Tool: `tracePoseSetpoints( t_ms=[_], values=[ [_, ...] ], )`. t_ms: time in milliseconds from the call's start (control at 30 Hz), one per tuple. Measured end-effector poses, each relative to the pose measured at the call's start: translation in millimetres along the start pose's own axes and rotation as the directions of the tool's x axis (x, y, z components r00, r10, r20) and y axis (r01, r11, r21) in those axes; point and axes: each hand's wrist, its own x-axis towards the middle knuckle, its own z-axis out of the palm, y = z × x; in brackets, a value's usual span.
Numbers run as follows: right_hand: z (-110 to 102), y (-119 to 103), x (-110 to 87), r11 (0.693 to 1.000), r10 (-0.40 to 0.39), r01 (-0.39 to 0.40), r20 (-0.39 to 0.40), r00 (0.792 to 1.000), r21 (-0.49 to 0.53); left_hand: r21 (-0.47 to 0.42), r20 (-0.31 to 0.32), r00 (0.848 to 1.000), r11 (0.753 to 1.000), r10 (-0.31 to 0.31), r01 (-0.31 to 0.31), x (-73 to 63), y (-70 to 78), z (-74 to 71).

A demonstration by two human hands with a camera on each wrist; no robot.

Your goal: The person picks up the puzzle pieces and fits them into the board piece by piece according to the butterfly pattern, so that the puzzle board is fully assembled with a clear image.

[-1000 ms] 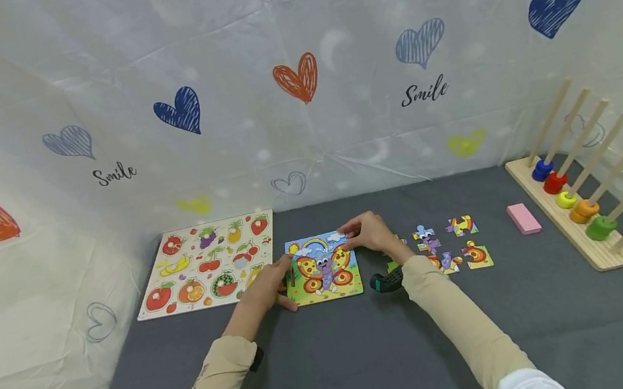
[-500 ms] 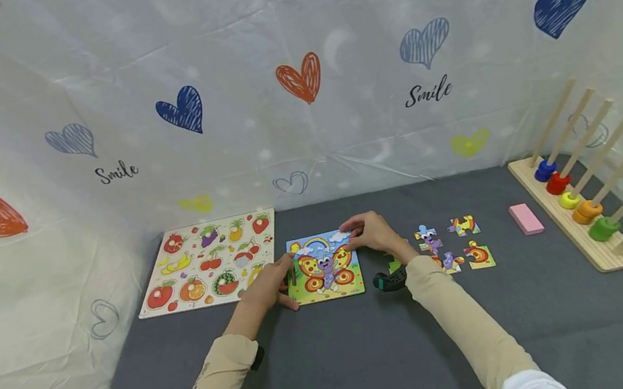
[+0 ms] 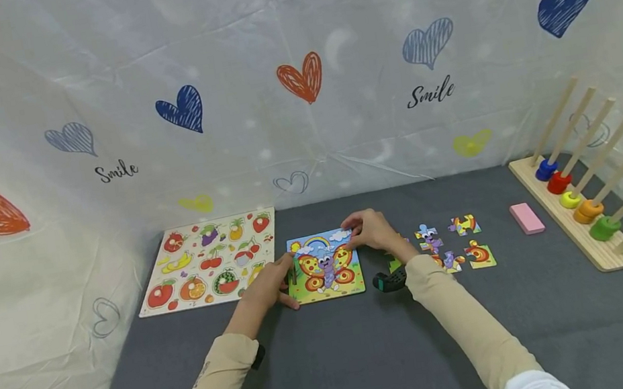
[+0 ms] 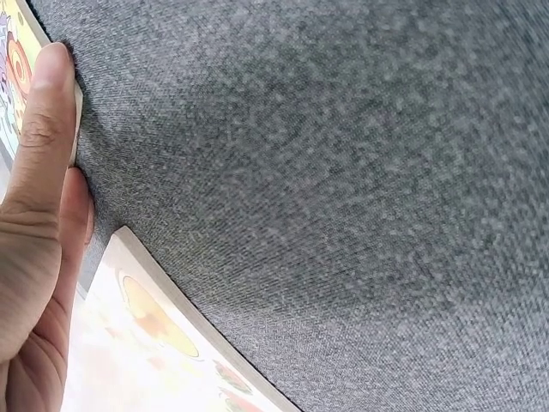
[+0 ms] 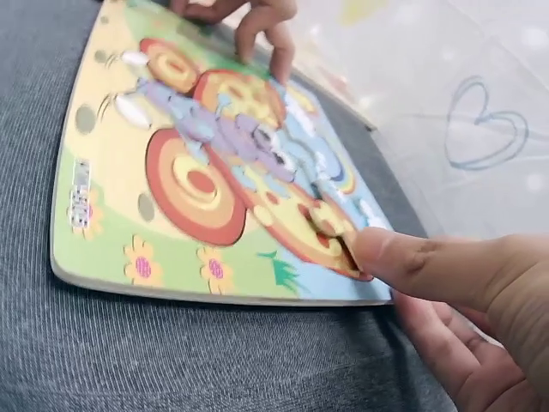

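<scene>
A square butterfly puzzle board (image 3: 329, 280) lies between my two hands on the dark grey cloth. My left hand (image 3: 267, 286) grips its left edge, thumb near the lower left corner and fingers farther up. At the upper right corner, my right hand (image 3: 371, 231) pinches the board. The right wrist view has the right thumb (image 5: 412, 257) over the butterfly's wing, with the other fingers at the edge below. From the left wrist, only a corner of the board (image 4: 30, 34) shows beside the left thumb.
A fruit picture board (image 3: 204, 286) is just left of the butterfly board. Several loose jigsaw pieces (image 3: 479, 255) lie to the right, partly behind the right forearm. Farther right are a pink block (image 3: 527, 219) and a wooden peg stand (image 3: 620, 251) with coloured rings. A printed curtain (image 3: 245, 164) hangs behind.
</scene>
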Motion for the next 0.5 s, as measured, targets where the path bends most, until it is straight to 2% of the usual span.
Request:
tracePoseSetpoints(
  t_ms=[100, 233, 267, 367, 467, 500],
  values=[
    [1.8, -0.3, -0.7, 0.999, -0.026, 0.027, -0.047, 0.999, 0.026, -0.01, 0.005, 1.0, 1.0, -0.002, 0.002, -0.2, -0.1, -0.3],
    [9.5, -0.9, -1.1, 0.988, -0.077, 0.09, -0.103, 0.992, 0.126, -0.033, -0.002, 1.0, 0.999, 0.013, -0.013, -1.9, -0.4, -1.6],
    [11.9, -0.6, -1.3, 0.983, -0.091, 0.106, -0.105, 0.99, 0.146, -0.033, -0.015, 0.999, 0.998, 0.046, -0.047, -1.1, -5.3, 0.6],
    [18.2, 1.4, -1.0, 0.978, -0.103, 0.118, -0.096, 0.99, 0.173, -0.036, -0.023, 0.998, 0.997, 0.064, -0.065, -1.8, -4.7, -0.1],
    [21.5, 4.4, -0.5, 0.982, -0.114, 0.124, -0.078, 0.99, 0.146, -0.046, -0.02, 0.999, 0.998, 0.048, -0.049, -0.9, -3.5, 0.3],
    [21.7, 5.3, -0.1, 0.983, -0.116, 0.125, -0.073, 0.991, 0.133, -0.051, -0.008, 1.0, 0.999, 0.016, -0.017, -1.7, 1.7, -2.0]
  ],
)
